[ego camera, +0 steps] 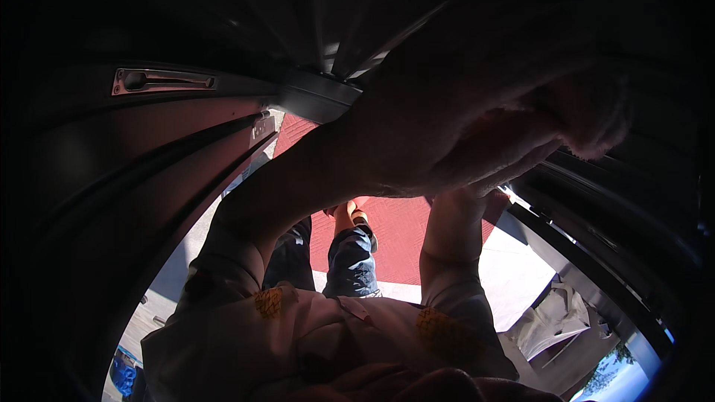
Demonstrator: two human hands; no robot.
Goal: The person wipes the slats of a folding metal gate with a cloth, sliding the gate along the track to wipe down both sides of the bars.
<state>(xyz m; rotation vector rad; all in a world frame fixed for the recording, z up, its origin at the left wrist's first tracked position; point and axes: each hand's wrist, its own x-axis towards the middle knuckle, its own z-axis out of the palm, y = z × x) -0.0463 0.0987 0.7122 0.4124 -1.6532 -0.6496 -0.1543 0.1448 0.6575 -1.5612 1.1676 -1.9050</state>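
My left arm crosses the middle of the view from the left, and my left hand (503,128) is large, close to the camera and in deep shadow. Its fingers look curled, but whether they hold anything cannot be made out. My right forearm rises behind it, and the left hand covers most of what lies above the wrist. Fingers at the right could belong to either hand. Around the hands is the dark inside of a metal enclosure, with a recessed metal latch plate (163,82) on its left wall.
A reddish door panel edge (262,128) curves along the left, a dark metal frame (581,273) along the right. Below are textured red paving (391,229), my legs in patterned trousers (352,262), and pale ground. A crumpled grey sheet (553,318) lies lower right, a blue bag (124,374) lower left.
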